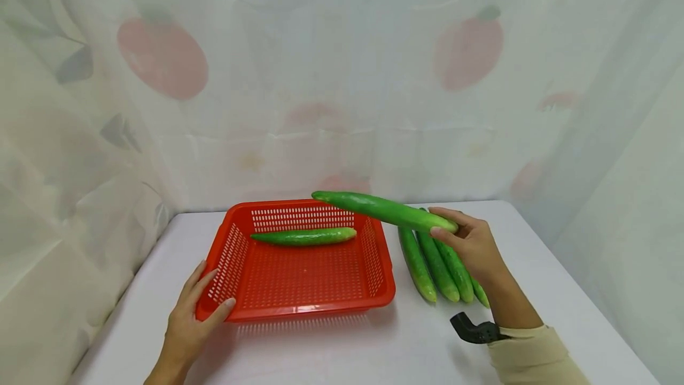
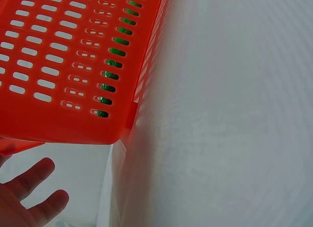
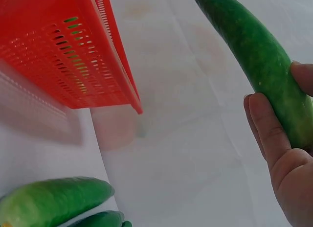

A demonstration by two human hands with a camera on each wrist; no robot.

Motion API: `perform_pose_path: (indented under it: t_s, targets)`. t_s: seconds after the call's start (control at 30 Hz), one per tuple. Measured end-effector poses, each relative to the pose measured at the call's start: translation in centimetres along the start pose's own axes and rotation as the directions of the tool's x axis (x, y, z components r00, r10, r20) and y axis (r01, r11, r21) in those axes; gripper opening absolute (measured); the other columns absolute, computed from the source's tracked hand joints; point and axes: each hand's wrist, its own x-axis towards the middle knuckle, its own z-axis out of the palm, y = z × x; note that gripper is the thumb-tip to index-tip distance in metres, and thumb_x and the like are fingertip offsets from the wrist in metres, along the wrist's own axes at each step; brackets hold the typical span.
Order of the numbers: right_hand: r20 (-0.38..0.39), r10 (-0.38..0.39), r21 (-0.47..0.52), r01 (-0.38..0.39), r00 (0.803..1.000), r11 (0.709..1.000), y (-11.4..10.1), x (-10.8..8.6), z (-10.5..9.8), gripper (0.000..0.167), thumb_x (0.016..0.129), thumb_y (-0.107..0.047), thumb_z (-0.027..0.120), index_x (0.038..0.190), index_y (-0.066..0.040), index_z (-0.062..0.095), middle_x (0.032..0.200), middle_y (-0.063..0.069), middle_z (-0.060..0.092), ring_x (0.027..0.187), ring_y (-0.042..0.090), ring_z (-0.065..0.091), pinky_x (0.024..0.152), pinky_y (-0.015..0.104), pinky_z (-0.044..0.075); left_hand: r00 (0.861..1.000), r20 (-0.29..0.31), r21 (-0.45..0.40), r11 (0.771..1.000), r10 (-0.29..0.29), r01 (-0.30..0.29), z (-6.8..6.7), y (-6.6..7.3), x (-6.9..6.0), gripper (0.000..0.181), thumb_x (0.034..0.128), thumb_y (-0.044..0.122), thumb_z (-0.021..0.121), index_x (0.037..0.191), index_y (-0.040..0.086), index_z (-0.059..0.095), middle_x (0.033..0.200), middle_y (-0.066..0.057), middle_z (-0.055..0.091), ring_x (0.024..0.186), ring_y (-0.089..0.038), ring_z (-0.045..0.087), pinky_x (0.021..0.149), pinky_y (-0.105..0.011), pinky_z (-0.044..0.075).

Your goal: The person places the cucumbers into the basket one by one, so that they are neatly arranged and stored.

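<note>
In the head view my right hand (image 1: 470, 245) grips a long green cucumber (image 1: 385, 210) by its paler end. Its darker tip points left, above the back right rim of a red slotted basket (image 1: 299, 314). Inside that basket, along the back, lies another cucumber (image 1: 304, 237). My left hand (image 1: 189, 314) is at the basket's left front corner, fingers spread along the rim. The left wrist view shows its fingers (image 2: 36, 178) extended beside the basket wall. In the right wrist view, fingers and thumb close around the held cucumber (image 3: 264, 60).
Several cucumbers (image 1: 427, 266) lie side by side on the white table (image 1: 331, 355), right of the basket. A dark curved device (image 1: 475, 330) is strapped at the right wrist. Pale fruit-print sheeting (image 1: 342, 76) hangs behind the table and along both sides.
</note>
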Motion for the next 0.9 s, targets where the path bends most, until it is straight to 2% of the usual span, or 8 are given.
perform_pose_path:
  t_s: [0.27,0.47,0.63,0.73,0.9]
  targets:
    - [0.060,0.044,0.009,-0.044,0.997,0.999,0.6,1.2,2.1,0.040,0.089,-0.004,0.070,0.127,0.005,0.060,0.109,0.015,0.061,0.084,0.017,0.060,0.071,0.027,0.052,1.000,-0.001,-0.012,1.000,0.004,-0.004,0.0,0.0,0.0,0.066,0.0824,0.019,0.078,0.141,0.011,0.049,0.154,0.009,0.025,0.138,-0.014,0.025,0.092,-0.003,0.024]
    - [0.103,0.071,-0.004,-0.071,0.992,0.997,1.1,2.1,3.7,0.040,0.088,-0.008,0.072,0.126,0.002,0.062,0.112,0.016,0.060,0.089,0.023,0.058,0.072,0.028,0.050,1.000,-0.001,-0.024,1.000,0.004,-0.004,0.0,-0.1,0.0,0.067,0.0820,0.018,0.079,0.142,0.012,0.049,0.155,0.006,0.026,0.138,-0.015,0.025,0.092,-0.003,0.023]
    - [0.130,0.088,-0.025,-0.085,0.988,0.996,1.6,2.4,4.9,0.038,0.088,-0.008,0.071,0.124,0.000,0.064,0.111,0.017,0.060,0.090,0.027,0.057,0.073,0.029,0.050,1.000,-0.001,-0.026,1.000,0.001,-0.001,0.0,-0.3,-0.1,0.066,0.0823,0.018,0.079,0.142,0.012,0.049,0.154,0.007,0.026,0.137,-0.009,0.025,0.092,-0.003,0.025]
    - [0.145,0.092,-0.040,-0.087,0.985,0.995,1.7,2.4,5.6,0.037,0.089,-0.007,0.070,0.124,0.001,0.063,0.107,0.016,0.060,0.087,0.025,0.056,0.070,0.026,0.049,1.000,-0.002,-0.026,1.000,-0.005,0.004,0.1,-0.3,-0.1,0.066,0.0826,0.018,0.078,0.141,0.011,0.049,0.154,0.009,0.025,0.136,-0.005,0.024,0.092,-0.003,0.025]
    - [0.183,0.116,-0.046,-0.109,0.976,0.993,1.9,2.5,6.6,0.038,0.089,-0.004,0.069,0.125,0.004,0.061,0.099,0.014,0.062,0.080,0.021,0.055,0.066,0.027,0.047,1.000,-0.008,-0.022,1.000,0.005,-0.005,0.1,-0.3,-0.1,0.067,0.0816,0.017,0.079,0.141,0.012,0.049,0.154,0.008,0.026,0.137,-0.011,0.025,0.091,-0.003,0.025]
